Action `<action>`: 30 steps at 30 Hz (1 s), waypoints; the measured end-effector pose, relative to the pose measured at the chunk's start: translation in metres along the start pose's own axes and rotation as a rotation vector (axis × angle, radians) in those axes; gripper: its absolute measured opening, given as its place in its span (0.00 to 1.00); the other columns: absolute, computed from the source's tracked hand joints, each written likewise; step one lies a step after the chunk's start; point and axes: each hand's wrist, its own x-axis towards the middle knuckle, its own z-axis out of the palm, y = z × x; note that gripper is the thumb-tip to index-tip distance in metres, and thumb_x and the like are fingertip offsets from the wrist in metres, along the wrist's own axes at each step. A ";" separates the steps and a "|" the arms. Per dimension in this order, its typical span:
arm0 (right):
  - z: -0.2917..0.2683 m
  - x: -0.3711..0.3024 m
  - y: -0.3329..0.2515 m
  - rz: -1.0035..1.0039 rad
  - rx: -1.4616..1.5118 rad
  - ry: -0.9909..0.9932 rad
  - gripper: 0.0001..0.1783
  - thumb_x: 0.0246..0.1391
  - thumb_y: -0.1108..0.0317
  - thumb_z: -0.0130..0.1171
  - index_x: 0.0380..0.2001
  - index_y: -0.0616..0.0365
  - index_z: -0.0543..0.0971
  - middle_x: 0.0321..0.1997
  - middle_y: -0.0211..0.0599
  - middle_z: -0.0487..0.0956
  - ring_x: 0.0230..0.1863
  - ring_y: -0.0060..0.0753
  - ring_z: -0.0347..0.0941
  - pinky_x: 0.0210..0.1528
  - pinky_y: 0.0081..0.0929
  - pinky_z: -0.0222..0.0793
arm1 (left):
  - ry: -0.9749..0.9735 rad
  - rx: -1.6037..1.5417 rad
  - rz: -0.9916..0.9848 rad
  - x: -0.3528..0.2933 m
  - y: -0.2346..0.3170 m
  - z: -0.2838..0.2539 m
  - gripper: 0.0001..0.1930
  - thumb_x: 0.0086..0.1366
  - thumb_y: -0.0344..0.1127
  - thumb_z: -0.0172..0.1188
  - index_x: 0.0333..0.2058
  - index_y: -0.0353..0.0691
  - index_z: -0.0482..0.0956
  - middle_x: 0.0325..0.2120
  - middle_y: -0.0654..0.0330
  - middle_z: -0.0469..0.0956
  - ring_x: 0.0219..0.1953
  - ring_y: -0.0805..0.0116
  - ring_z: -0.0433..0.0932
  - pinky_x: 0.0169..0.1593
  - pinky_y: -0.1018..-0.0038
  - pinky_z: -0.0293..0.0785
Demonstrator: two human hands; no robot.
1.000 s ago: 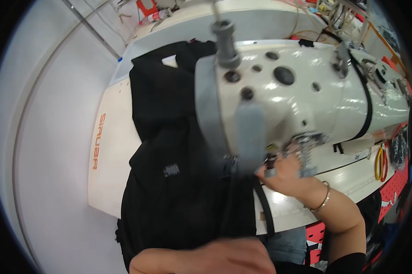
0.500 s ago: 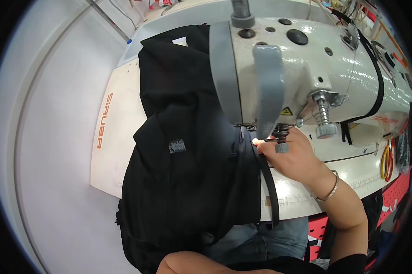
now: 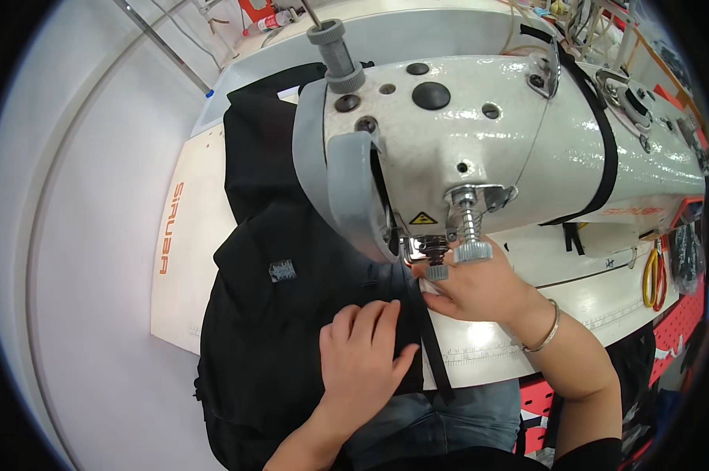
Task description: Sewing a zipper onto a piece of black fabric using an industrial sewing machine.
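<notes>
A black cloth piece [image 3: 292, 345] with a small grey patch [image 3: 282, 271] is spread over the white sewing table and hangs off its front edge. My left hand [image 3: 362, 345] lies on it with the fingers stretched out, pressing from above. By the presser foot [image 3: 411, 250] my right hand [image 3: 480, 286] is curled at the cloth's right edge, thumb and fingertips closed at a narrow black strip [image 3: 431, 337]. A tension knob hides part of those fingers. The sewing machine [image 3: 441, 165] stands over the cloth, its grey guard [image 3: 353, 196] covering the needle.
Yellow-and-red-handled scissors [image 3: 654, 279] lie at the table's right side. A white wall [image 3: 80, 259] runs along the left. Red perforated panel [image 3: 535, 396] shows below the table edge, and a bottle with a red label [image 3: 272, 22] lies at the back.
My left hand has come up from the lower edge and now rests on the cloth. The view has shifted, so the machine sits further left. My right hand stays by the presser foot.
</notes>
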 end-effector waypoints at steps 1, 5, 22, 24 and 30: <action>-0.002 0.000 -0.001 0.017 0.020 -0.010 0.17 0.32 0.63 0.68 0.28 0.53 0.74 0.30 0.27 0.74 0.42 0.32 0.71 0.39 0.31 0.68 | 0.003 -0.004 0.001 -0.001 -0.001 0.007 0.12 0.46 0.34 0.67 0.31 0.41 0.77 0.35 0.63 0.75 0.41 0.61 0.72 0.42 0.66 0.65; -0.001 -0.002 0.001 0.040 0.019 -0.048 0.14 0.34 0.64 0.67 0.28 0.52 0.77 0.30 0.28 0.74 0.41 0.31 0.71 0.40 0.30 0.68 | 0.073 -0.037 0.050 -0.004 -0.008 0.033 0.13 0.45 0.31 0.64 0.32 0.40 0.78 0.37 0.64 0.74 0.43 0.62 0.71 0.42 0.66 0.64; 0.021 0.010 0.005 -0.147 -0.169 0.143 0.08 0.41 0.65 0.59 0.29 0.44 0.77 0.22 0.20 0.72 0.25 0.24 0.72 0.24 0.23 0.65 | 0.125 -0.107 0.425 0.022 -0.044 0.032 0.10 0.44 0.30 0.63 0.29 0.42 0.77 0.38 0.60 0.77 0.47 0.60 0.74 0.47 0.62 0.67; 0.019 0.008 0.005 -0.235 -0.278 0.125 0.08 0.41 0.65 0.59 0.29 0.44 0.77 0.22 0.19 0.72 0.25 0.22 0.71 0.24 0.22 0.64 | 0.077 -0.106 0.441 0.023 -0.047 0.030 0.10 0.44 0.31 0.63 0.29 0.42 0.78 0.38 0.60 0.77 0.47 0.60 0.74 0.47 0.62 0.68; 0.000 -0.005 -0.015 -0.176 -0.319 -0.083 0.11 0.40 0.67 0.62 0.33 0.44 0.81 0.38 0.19 0.81 0.34 0.21 0.74 0.26 0.20 0.63 | 0.009 -0.060 0.565 0.028 -0.053 0.028 0.10 0.44 0.33 0.64 0.29 0.42 0.77 0.39 0.59 0.76 0.47 0.62 0.74 0.46 0.65 0.69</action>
